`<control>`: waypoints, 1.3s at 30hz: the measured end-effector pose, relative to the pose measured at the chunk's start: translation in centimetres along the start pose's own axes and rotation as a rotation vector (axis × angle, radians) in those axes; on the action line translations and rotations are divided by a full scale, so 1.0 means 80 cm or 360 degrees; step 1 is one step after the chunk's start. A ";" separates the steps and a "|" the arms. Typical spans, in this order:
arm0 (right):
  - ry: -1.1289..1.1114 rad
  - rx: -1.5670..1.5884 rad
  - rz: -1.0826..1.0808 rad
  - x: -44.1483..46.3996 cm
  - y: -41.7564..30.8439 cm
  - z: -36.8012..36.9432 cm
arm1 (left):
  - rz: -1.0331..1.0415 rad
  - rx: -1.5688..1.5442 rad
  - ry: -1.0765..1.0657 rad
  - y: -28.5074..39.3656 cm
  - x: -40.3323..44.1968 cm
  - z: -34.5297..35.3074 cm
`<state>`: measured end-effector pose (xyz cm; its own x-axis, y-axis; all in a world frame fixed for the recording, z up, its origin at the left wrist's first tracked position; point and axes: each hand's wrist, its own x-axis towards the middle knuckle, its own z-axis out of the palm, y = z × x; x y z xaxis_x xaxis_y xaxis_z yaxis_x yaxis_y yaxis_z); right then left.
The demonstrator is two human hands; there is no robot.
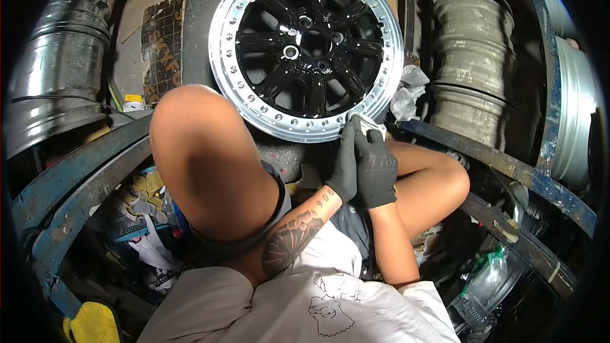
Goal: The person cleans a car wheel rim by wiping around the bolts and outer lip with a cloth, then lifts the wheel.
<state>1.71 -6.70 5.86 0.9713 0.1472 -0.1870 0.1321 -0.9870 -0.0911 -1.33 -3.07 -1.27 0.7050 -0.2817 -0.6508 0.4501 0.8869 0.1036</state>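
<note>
A wheel with glossy black spokes (316, 92) and a silver rim (223, 57) ringed with small bolts lies in front of my knees. Both hands wear dark gloves and meet at the rim's near right edge. My right hand (376, 168) is closed around a small whitish object (368, 125), whose kind I cannot make out. Pressed alongside it, my left hand (345, 162) has its fingers together at the rim's edge; whether it grips anything is hidden.
Stacked metal rims stand at the left (63, 63) and right (471, 57). Blue metal bars (508, 166) run beside my legs. Crumpled plastic (408, 92) lies right of the wheel, a yellow cloth (92, 324) at the lower left.
</note>
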 end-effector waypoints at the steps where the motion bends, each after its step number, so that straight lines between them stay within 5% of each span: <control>1: 0.0050 -0.0016 -0.0059 0.003 0.004 0.002 | -0.0032 -0.0008 0.0003 0.000 0.001 0.000; 9: 0.0140 0.0456 0.0109 -0.001 0.008 -0.006 | 0.0044 0.0412 0.0088 0.051 -0.015 0.045; 18: -0.0001 0.0161 0.0146 0.006 0.000 -0.013 | 0.0049 0.0265 0.0088 0.054 -0.010 0.044; 21: -0.0218 0.1121 0.0043 0.026 0.049 -0.019 | -0.0168 0.0347 0.0028 0.059 -0.008 0.032; 24: -0.0185 0.1437 0.0154 0.017 0.047 -0.013 | 0.0025 0.0484 0.0049 0.068 -0.013 0.049; 26: -0.0075 0.1273 0.0220 0.008 0.043 -0.012 | -0.0176 0.0547 -0.0010 0.066 -0.002 0.042; 32: 0.0085 0.1367 0.0252 0.017 0.039 0.000 | -0.0078 0.0596 0.0041 0.059 0.005 0.038; 39: -0.0449 0.1553 0.0362 0.051 0.087 -0.007 | -0.0192 0.0521 0.0012 0.058 0.006 0.044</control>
<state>6.68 -13.03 5.02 0.8550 0.0979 -0.5093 -0.3879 -0.5311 -0.7533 3.01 -0.40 1.52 0.6326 -0.3734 -0.6785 0.6827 0.6826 0.2609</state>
